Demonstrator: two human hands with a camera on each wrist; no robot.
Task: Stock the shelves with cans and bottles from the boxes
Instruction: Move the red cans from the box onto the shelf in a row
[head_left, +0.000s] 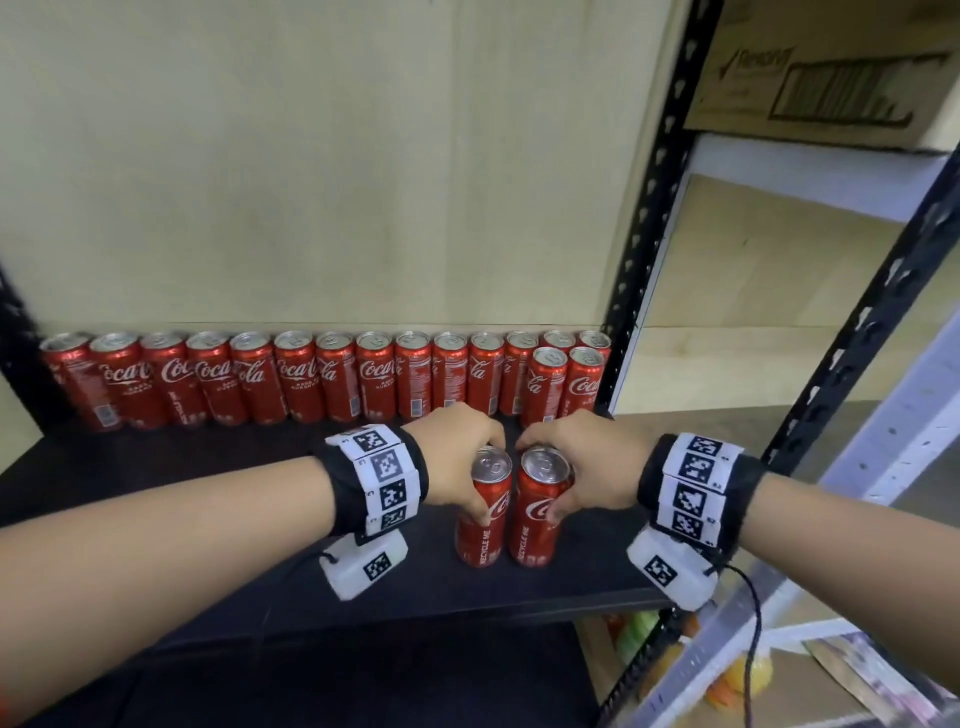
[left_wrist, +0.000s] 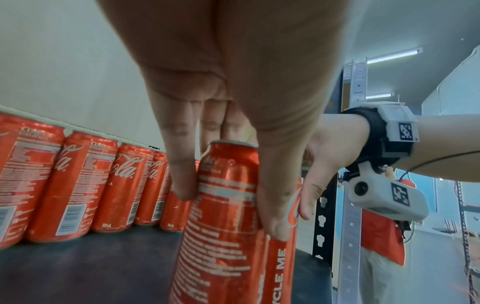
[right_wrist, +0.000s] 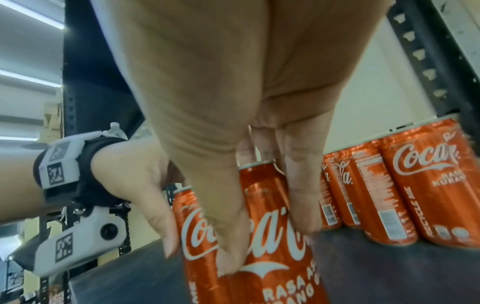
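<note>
The black shelf (head_left: 208, 467) is carrying a row of red cans (head_left: 291, 379) standing upright along its back edge, against the pale back panel (head_left: 311, 156). Two more cans (head_left: 566, 384) are standing just in front of the row's right end, beside the black perforated upright (head_left: 649, 208). Bare shelf is lying open between the row and the front edge, most of it to the left.

The left hand (head_left: 457, 457) is gripping the left can (head_left: 483, 509) from above, thumb on the near side, fingers curled over the far side. The right hand (head_left: 582, 462) is clamping the right can (head_left: 537, 512) the same way. Both cans are standing upright near the front edge, side by side, nearly touching.

A cardboard box (head_left: 831, 73) is sitting on a neighbouring white shelf (head_left: 810, 166) at upper right. A person in an orange top (left_wrist: 381, 236) is standing beyond the rack.
</note>
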